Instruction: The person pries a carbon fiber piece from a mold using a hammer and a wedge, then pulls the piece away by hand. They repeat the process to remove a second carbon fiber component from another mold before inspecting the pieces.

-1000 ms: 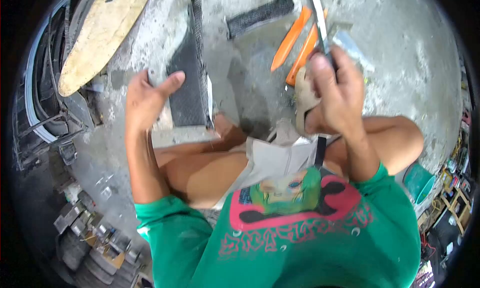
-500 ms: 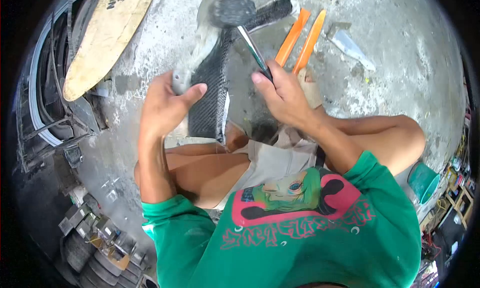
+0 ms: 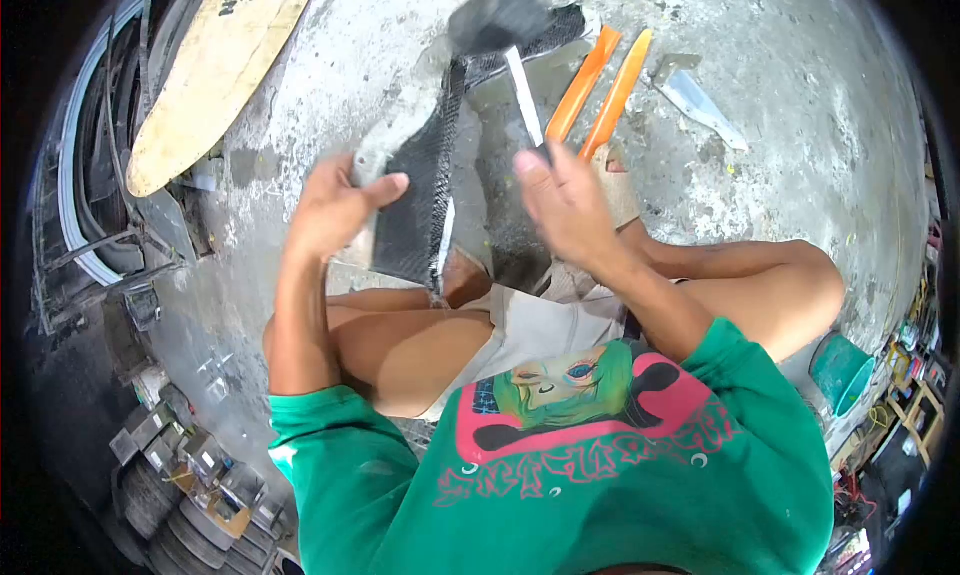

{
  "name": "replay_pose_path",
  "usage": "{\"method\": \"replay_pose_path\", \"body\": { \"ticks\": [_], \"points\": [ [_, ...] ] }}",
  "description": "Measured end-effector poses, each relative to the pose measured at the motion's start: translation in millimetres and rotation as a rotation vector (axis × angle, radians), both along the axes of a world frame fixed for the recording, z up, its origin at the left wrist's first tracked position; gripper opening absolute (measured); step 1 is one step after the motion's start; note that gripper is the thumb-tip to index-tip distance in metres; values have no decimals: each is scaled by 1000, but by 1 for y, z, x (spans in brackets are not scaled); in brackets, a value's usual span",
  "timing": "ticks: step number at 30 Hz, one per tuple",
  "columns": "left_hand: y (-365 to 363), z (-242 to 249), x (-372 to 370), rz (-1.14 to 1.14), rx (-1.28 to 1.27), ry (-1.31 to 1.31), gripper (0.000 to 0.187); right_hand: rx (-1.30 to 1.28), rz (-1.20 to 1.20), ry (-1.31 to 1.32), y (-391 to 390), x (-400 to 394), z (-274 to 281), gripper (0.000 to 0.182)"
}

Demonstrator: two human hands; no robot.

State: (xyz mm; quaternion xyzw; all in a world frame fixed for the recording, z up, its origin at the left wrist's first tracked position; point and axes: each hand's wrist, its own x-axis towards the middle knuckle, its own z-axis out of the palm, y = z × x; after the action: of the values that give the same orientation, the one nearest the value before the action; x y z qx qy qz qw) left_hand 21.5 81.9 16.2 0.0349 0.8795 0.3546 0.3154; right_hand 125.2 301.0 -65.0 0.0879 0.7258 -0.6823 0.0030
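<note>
My right hand [image 3: 568, 200] is closed around the handle of a black-headed mallet [image 3: 525, 100]. Its blurred head overlaps the upper part of an angled black woven-fibre piece [image 3: 412, 200]. That piece has a pale, rough rim along its left side and a frayed edge facing my right hand. At this left rim, my left hand [image 3: 332, 210] grips the piece, thumb over the top and fingers hidden around the edge. Two orange wedge-like tools [image 3: 584, 83] lie on the floor just beyond my right hand.
A translucent blade-shaped scrap [image 3: 702, 107] lies on the concrete floor to the right. At the upper left is a long wooden board [image 3: 205, 90] with writing, beside dark curved frames [image 3: 100, 175]. A green bucket [image 3: 840, 373] stands at right, and dark blocks [image 3: 165, 445] are at lower left.
The mallet head has swung to the right over the woven piece, its handle now more upright. My right hand has shifted slightly right and toward me; my left hand keeps its hold.
</note>
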Motion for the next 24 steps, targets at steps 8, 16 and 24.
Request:
{"method": "replay_pose_path", "body": {
  "ticks": [8,16,24],
  "points": [
    [-16,20,14,118,265,-80,39,-33,-202,107,63,0,48,36],
    [-26,41,20,-80,399,-65,49,179,-154,225,58,17,31,36],
    [-27,49,30,-103,515,-69,54,317,-55,428,55,17,25,32]
  ]
}}
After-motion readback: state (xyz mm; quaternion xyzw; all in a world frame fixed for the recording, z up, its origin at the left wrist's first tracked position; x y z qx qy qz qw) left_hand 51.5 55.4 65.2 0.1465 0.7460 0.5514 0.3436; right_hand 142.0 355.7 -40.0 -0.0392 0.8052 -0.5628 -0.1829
